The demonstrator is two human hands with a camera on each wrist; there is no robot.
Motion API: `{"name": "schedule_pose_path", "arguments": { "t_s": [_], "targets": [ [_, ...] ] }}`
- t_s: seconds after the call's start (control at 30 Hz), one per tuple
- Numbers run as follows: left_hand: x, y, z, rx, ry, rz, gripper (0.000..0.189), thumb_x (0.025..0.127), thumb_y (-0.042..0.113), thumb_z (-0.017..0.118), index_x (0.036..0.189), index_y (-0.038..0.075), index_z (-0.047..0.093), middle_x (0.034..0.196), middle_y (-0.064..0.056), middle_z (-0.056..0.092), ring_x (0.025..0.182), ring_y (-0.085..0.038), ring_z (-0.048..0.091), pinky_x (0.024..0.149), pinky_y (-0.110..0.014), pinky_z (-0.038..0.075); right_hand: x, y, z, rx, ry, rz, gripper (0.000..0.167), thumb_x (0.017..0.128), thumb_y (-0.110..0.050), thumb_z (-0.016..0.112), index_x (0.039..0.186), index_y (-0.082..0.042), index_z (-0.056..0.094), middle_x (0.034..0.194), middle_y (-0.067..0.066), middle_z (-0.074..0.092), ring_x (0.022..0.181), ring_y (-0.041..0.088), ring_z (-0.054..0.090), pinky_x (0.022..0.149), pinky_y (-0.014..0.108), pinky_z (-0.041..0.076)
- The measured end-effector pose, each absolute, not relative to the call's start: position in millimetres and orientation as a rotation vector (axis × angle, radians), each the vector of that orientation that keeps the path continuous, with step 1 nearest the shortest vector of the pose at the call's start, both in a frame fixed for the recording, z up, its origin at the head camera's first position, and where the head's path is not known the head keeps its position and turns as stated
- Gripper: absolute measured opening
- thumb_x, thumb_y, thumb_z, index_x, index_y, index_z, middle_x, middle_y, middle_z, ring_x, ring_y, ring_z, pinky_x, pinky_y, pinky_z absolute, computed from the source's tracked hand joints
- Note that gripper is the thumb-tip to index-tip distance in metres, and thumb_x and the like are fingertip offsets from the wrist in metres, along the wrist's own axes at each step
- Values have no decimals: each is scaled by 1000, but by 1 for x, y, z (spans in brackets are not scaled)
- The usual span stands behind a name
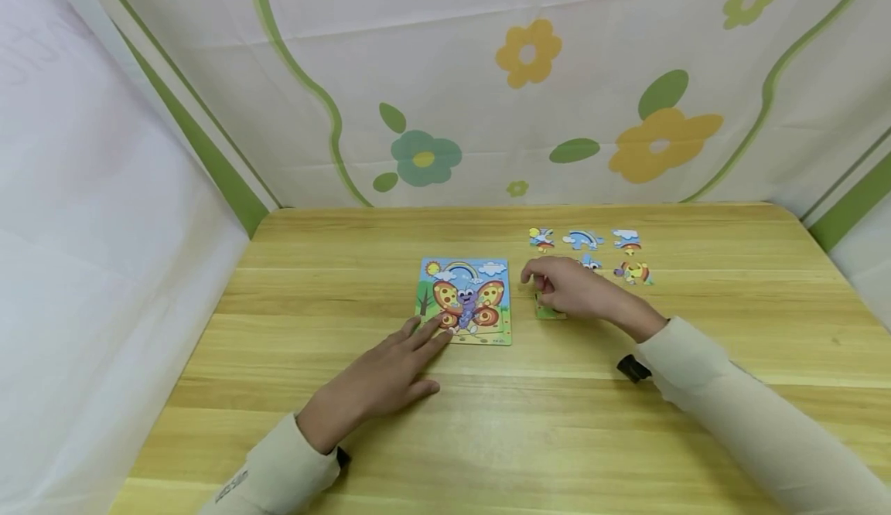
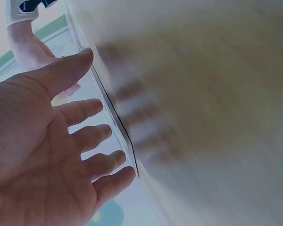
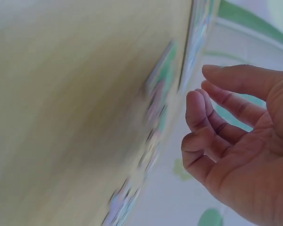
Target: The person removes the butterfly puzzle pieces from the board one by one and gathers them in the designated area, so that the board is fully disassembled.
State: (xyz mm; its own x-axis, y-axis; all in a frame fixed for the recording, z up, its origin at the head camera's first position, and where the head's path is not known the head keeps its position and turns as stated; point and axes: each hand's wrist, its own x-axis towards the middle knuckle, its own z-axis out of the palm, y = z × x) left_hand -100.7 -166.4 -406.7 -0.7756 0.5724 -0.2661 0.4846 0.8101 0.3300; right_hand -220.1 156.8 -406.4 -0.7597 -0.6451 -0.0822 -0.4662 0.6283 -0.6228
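A square butterfly jigsaw puzzle lies flat on the table. My left hand has its fingers spread, with the fingertips at the puzzle's lower left edge. In the left wrist view that hand shows a bare palm and nearly straight fingers. To the right of the puzzle, my right hand hovers over a green puzzle piece. Bent fingers and a thumb held apart show in the right wrist view, and nothing is between them on this hand. Part of the pieces beneath it is hidden.
Several loose pieces lie at the back right, among them a rainbow piece, a cloud piece, a sun piece and a wing piece. A flowered cloth hangs behind the wooden table.
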Motion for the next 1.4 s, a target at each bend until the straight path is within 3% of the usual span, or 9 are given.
{"name": "schedule_pose_path", "arguments": {
  "t_s": [0.33, 0.57, 0.9, 1.17, 1.4],
  "targets": [
    [-97, -173, -408, 766, 2647, 361, 67, 106, 37, 63, 163, 12, 39, 173, -18, 26, 159, -42, 27, 126, -57, 32, -213, 103, -406, -1038, 2479, -865, 32, 88, 7, 69, 119, 0, 71, 94, 12, 68, 79, 16, 56, 70, 26, 49],
    [-97, -173, -409, 777, 2653, 370, 66, 106, 35, 63, 163, 11, 39, 171, -21, 28, 157, -41, 32, 125, -57, 34, -207, 77, -408, -1119, 2471, -779, 31, 86, 7, 71, 116, -3, 72, 105, 10, 70, 93, 22, 62, 81, 32, 52],
    [-94, -171, -406, 792, 2656, 367, 66, 106, 35, 63, 163, 11, 40, 171, -21, 28, 157, -41, 33, 124, -57, 35, -203, 72, -413, -1051, 2478, -713, 33, 83, 8, 71, 113, -6, 71, 104, 7, 65, 91, 19, 57, 81, 33, 51],
    [-95, -171, -406, 791, 2652, 362, 67, 106, 35, 63, 163, 11, 39, 171, -22, 27, 157, -41, 32, 124, -57, 35, -204, 68, -414, -968, 2474, -667, 40, 81, 7, 71, 120, 0, 68, 106, 7, 64, 94, 19, 57, 85, 34, 52],
    [-95, -171, -407, 777, 2653, 366, 68, 105, 36, 64, 163, 11, 38, 172, -21, 27, 157, -41, 31, 124, -57, 36, -207, 64, -412, -920, 2438, -681, 36, 78, 12, 71, 112, 2, 66, 100, 8, 64, 88, 19, 55, 79, 31, 50]
  ]
}}
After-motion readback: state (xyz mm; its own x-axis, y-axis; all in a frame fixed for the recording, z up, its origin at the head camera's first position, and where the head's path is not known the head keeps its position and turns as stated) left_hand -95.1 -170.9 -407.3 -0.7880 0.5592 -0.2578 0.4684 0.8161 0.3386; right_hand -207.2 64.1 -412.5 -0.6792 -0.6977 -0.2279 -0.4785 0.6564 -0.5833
